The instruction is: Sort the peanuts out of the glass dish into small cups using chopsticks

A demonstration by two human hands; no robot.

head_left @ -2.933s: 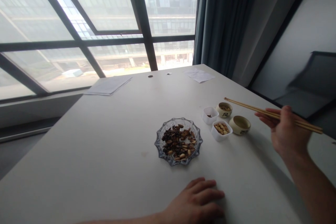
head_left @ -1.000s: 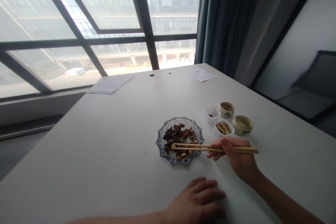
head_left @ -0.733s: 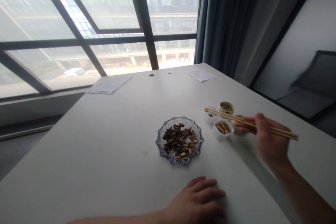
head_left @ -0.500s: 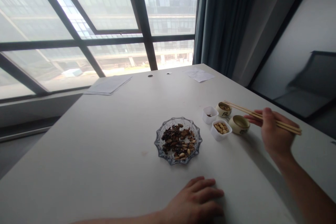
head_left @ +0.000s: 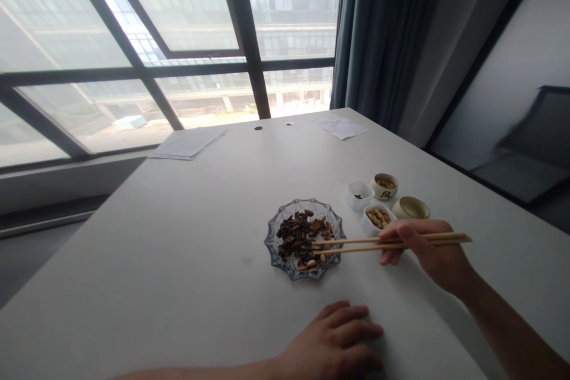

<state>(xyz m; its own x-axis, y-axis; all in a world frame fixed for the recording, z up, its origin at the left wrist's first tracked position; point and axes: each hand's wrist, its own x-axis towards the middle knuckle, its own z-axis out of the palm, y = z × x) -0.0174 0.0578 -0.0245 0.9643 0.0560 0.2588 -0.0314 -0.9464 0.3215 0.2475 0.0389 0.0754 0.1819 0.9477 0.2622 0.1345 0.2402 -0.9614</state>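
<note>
My right hand (head_left: 430, 252) grips a pair of wooden chopsticks (head_left: 363, 245). Their tips are slightly apart and reach over the right half of a scalloped glass dish (head_left: 270, 247). Dark dried pieces (head_left: 291, 233) fill much of the dish, with a few pale nuts (head_left: 311, 263) among them near its front. Whether the tips touch any piece I cannot tell. Flat on the table, fingers stretched and slightly spread, lies my left hand (head_left: 336, 338), in front of the dish. Behind my right hand stands a white plastic cup with tan nuts (head_left: 378, 217), partly covered by the fingers.
A second white cup (head_left: 360, 196) holds a few dark bits. Beside it stand a cream pot (head_left: 384, 188) with brown pieces and another cream pot (head_left: 410, 208). Papers lie at the far left (head_left: 189, 143) and far right (head_left: 345, 127) of the white table (head_left: 178, 261).
My right hand has moved left and toward me, bringing the chopsticks from the cream pot with brown pieces to over the glass dish. My left hand rests as before.
</note>
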